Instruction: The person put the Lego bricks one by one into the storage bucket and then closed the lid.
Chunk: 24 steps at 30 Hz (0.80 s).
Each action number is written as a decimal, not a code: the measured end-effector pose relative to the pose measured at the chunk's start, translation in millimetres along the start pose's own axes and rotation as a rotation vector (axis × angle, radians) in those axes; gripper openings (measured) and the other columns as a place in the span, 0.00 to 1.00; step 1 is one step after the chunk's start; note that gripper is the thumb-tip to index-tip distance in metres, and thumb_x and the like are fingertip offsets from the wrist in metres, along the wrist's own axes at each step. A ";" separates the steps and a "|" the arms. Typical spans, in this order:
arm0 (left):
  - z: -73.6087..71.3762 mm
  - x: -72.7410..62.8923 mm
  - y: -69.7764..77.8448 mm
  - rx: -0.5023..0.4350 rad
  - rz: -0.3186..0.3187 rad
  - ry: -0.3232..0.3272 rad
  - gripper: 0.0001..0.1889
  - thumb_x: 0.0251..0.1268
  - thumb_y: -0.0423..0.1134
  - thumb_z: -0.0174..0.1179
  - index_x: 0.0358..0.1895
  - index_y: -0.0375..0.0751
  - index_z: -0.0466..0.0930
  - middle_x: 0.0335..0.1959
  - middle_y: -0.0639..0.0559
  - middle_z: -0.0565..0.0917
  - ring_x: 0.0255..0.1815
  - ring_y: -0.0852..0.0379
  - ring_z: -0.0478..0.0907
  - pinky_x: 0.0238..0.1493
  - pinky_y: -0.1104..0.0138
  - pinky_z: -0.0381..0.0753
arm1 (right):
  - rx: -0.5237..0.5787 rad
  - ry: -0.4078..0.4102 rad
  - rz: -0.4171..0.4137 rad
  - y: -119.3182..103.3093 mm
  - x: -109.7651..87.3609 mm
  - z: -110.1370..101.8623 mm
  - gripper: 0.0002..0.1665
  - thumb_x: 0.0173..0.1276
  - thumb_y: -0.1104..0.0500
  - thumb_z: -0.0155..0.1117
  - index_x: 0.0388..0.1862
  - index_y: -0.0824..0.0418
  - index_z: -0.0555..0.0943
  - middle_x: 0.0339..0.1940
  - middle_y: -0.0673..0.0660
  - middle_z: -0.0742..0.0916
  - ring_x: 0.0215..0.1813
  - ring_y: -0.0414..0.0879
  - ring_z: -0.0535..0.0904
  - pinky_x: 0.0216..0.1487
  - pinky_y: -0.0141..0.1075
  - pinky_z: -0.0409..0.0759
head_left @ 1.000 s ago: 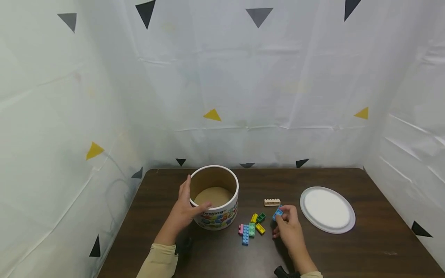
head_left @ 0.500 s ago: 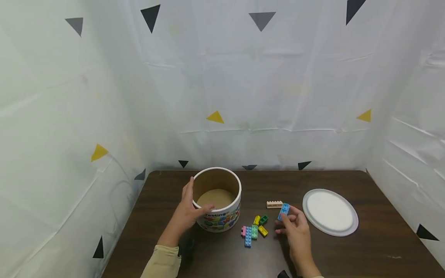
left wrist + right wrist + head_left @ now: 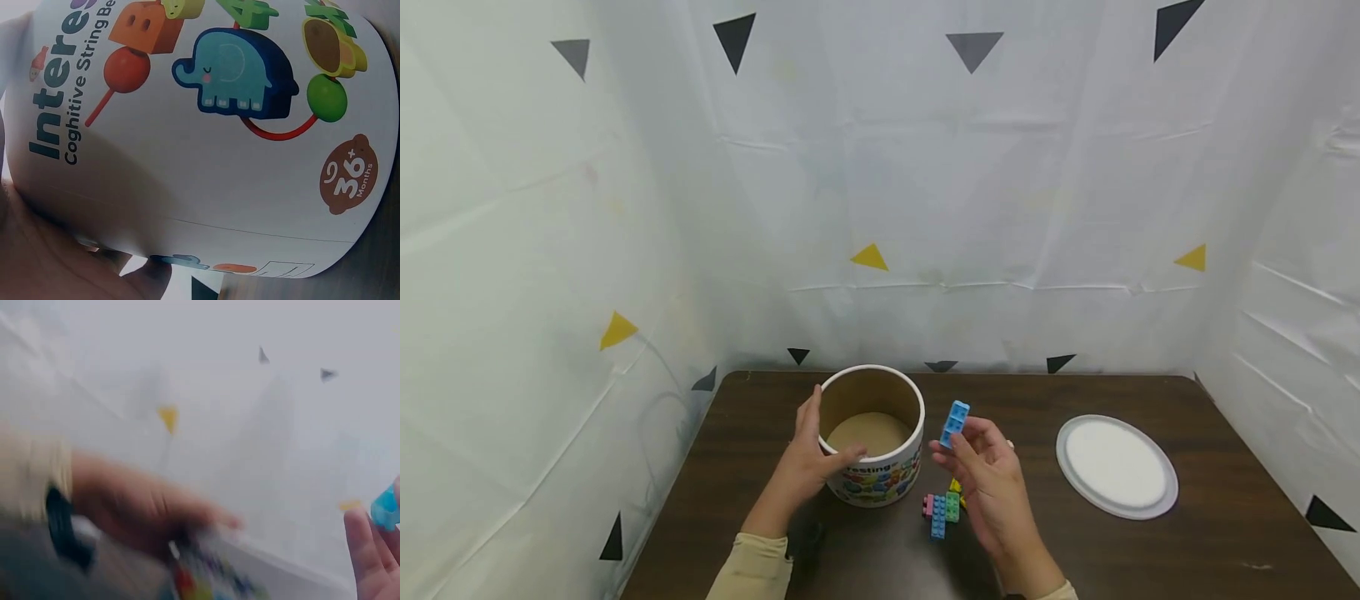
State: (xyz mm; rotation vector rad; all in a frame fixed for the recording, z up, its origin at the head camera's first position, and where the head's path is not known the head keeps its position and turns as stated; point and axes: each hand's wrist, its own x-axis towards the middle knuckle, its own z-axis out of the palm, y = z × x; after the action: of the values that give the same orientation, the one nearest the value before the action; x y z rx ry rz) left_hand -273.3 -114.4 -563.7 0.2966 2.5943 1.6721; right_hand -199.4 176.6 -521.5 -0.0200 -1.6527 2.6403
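A white round tub (image 3: 880, 483) with printed pictures of toys stands upright on the table, its top uncovered. My left hand (image 3: 805, 462) holds it at the near left, thumb at the front rim and fingers along the left side. The left wrist view shows the tub's printed wall (image 3: 206, 181) close up. Just right of the tub, my right hand (image 3: 992, 483) pinches a blue toy brick (image 3: 955, 423) between thumb and fingers, raised above the table. Left of that hand lie a pink brick (image 3: 928, 505), another blue brick (image 3: 938, 518) and a green brick (image 3: 952, 507).
A white round lid (image 3: 1117, 467) lies flat on the right of the dark wooden table (image 3: 1120, 558). A yellow brick (image 3: 956, 485) shows partly behind my right hand. White sheeting (image 3: 910, 200) with triangles encloses the back and sides.
My right hand has lifted the blue brick from the table and carried it left, close to the tub. It now covers some other bricks. My left hand stays at the tub.
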 end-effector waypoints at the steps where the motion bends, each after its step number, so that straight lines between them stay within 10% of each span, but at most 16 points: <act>1: -0.4 0.3 0.7 0.003 0.001 -0.001 0.68 0.61 0.61 0.79 0.92 0.58 0.34 0.91 0.48 0.45 0.84 0.29 0.61 0.78 0.28 0.64 | 0.030 -0.052 0.011 -2.8 2.6 9.6 0.25 0.85 0.58 0.64 0.73 0.64 0.69 0.59 0.56 0.84 0.59 0.48 0.91 0.64 0.39 0.87; 9: 0.6 1.1 0.9 0.018 -0.027 0.006 0.69 0.60 0.66 0.78 0.92 0.57 0.33 0.91 0.46 0.46 0.82 0.28 0.63 0.77 0.29 0.66 | 0.100 -0.264 0.124 -4.8 42.4 54.3 0.31 0.87 0.58 0.60 0.81 0.65 0.63 0.61 0.59 0.87 0.64 0.50 0.90 0.68 0.39 0.84; 24: -2.4 -0.6 -0.8 -0.001 -0.008 0.018 0.68 0.61 0.62 0.78 0.92 0.58 0.33 0.91 0.47 0.45 0.81 0.28 0.64 0.77 0.31 0.68 | -0.147 -0.243 0.194 1.5 58.9 65.9 0.30 0.85 0.55 0.63 0.76 0.66 0.66 0.66 0.70 0.84 0.67 0.58 0.88 0.64 0.40 0.86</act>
State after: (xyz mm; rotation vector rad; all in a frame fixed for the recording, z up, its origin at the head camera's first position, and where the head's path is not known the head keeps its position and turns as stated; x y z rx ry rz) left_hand -273.2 -116.9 -563.4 0.2722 2.6038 1.6823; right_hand -260.0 118.4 -493.9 0.1514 -2.0153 2.7458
